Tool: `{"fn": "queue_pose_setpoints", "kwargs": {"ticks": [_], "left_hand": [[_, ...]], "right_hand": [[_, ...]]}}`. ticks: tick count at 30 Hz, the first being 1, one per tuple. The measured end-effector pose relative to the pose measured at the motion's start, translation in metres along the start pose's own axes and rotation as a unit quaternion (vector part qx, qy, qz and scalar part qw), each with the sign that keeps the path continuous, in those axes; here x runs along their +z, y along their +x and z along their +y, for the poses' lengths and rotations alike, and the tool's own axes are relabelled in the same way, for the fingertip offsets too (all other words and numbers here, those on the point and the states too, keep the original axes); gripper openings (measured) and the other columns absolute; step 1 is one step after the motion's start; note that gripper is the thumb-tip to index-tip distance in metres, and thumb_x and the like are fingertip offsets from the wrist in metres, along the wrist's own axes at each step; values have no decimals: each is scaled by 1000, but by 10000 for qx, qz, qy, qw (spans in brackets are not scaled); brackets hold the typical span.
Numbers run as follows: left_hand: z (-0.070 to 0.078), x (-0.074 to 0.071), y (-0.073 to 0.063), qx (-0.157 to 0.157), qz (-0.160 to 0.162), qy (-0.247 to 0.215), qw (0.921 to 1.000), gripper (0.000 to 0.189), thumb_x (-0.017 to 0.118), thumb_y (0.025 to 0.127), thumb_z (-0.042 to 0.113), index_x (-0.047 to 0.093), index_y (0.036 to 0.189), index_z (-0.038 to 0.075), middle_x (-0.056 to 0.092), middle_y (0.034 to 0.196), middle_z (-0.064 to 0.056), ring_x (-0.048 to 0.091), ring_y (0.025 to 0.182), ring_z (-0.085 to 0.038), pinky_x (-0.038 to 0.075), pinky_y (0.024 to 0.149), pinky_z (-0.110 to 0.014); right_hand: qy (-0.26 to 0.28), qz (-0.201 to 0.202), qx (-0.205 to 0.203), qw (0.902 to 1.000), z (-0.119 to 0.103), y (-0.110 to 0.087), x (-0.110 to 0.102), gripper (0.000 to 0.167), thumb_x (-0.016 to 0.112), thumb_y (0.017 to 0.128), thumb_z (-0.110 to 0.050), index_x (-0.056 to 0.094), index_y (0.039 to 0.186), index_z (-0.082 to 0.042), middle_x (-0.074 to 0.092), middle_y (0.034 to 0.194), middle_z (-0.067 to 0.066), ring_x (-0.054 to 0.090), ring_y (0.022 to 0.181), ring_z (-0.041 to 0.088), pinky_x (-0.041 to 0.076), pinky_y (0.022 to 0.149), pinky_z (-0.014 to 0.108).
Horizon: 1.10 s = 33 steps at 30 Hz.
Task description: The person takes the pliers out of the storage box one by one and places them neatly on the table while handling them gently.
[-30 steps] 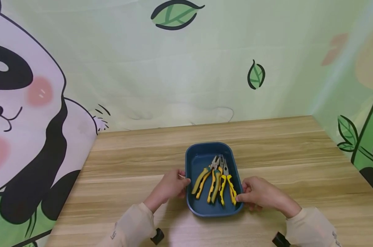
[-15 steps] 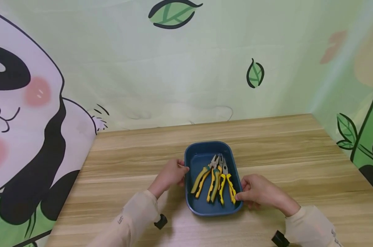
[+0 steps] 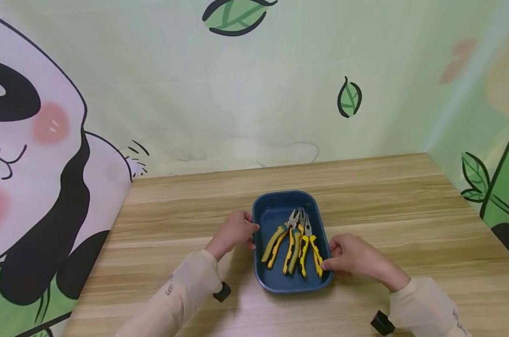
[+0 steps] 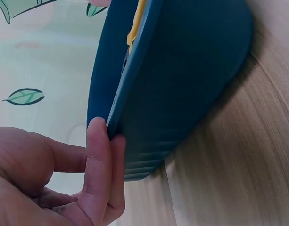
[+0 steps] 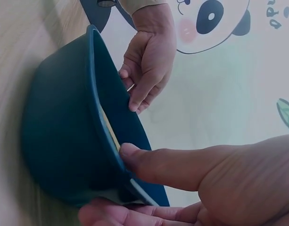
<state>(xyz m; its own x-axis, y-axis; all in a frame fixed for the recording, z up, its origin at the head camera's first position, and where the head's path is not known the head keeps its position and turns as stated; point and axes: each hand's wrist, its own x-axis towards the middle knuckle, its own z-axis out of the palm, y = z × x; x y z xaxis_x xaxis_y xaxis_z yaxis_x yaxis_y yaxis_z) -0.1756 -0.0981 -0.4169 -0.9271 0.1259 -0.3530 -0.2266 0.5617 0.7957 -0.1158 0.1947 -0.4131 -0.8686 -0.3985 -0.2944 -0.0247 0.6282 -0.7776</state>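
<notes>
A dark blue rectangular plastic tray (image 3: pixel 273 282) stands on the table in the head view. Several pliers lie inside it, heads pointing away: pliers with green and yellow handles (image 3: pixel 272 244) and, at the right, long-nose pliers with yellow and black handles (image 3: pixel 303 252). My left hand (image 3: pixel 233 231) pinches the rim at the left side, and the left wrist view shows fingertips (image 4: pixel 98 129) right at that edge. At the right side, nearer to me, my right hand (image 3: pixel 357 257) pinches the wall, thumb (image 5: pixel 158 165) over the rim and other fingers outside below.
The wood-grain table (image 3: pixel 174 220) extends around the tray on all sides. Behind it hangs a pale green backdrop (image 3: pixel 279 93) printed with leaves and a panda (image 3: pixel 106 178). Small black devices (image 3: pixel 222 291) are worn at both wrists.
My left hand has slid farther away along the tray's left rim. The right hand keeps its place, and the tray and pliers look unmoved apart from a slight camera shift.
</notes>
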Motion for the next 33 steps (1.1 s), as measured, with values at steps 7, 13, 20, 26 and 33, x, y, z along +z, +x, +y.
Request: {"fn": "queue_pose_setpoints", "kwargs": {"ticks": [7,13,20,26,33], "left_hand": [[2,-2,-1,-10,62,10,10000,10,63,100,0,54,100,-4,58,78,-12,63,48,-15,62,60,-34],[4,-3,-4,-86,101,-64,9999,19,63,100,-1,50,112,-7,58,76,-12,61,47,-14,63,58,-34],[3,-1,-3,-198,8,-51,9998,27,63,101,0,49,123,-9,60,81,-16,62,49,-15,64,65,-38],[1,0,-2,-77,3,-117,9999,29,63,100,-2,48,124,-11,62,85,-20,62,48,-14,63,60,-34],[1,2,-2,29,13,-68,10000,25,64,99,-2,50,119,-9,61,81,-17,62,47,-13,61,57,-29]], "right_hand": [[-323,302,-61,9990,-12,4,-7,41,80,90,-20,63,110,12,65,76,4,60,60,16,51,58,31],[-458,505,-72,9976,-25,4,-15,49,74,97,-25,61,123,14,71,88,7,68,70,19,58,65,36],[-737,717,-246,9944,-42,5,-18,45,70,99,-31,65,120,9,70,96,8,64,73,16,56,66,34],[-663,668,-251,9952,-58,10,-13,56,69,100,-30,56,133,14,69,94,8,64,68,17,55,60,32],[-908,685,-485,9923,-66,22,-4,32,69,100,-27,65,103,5,49,66,-2,44,52,11,36,50,25]]}}
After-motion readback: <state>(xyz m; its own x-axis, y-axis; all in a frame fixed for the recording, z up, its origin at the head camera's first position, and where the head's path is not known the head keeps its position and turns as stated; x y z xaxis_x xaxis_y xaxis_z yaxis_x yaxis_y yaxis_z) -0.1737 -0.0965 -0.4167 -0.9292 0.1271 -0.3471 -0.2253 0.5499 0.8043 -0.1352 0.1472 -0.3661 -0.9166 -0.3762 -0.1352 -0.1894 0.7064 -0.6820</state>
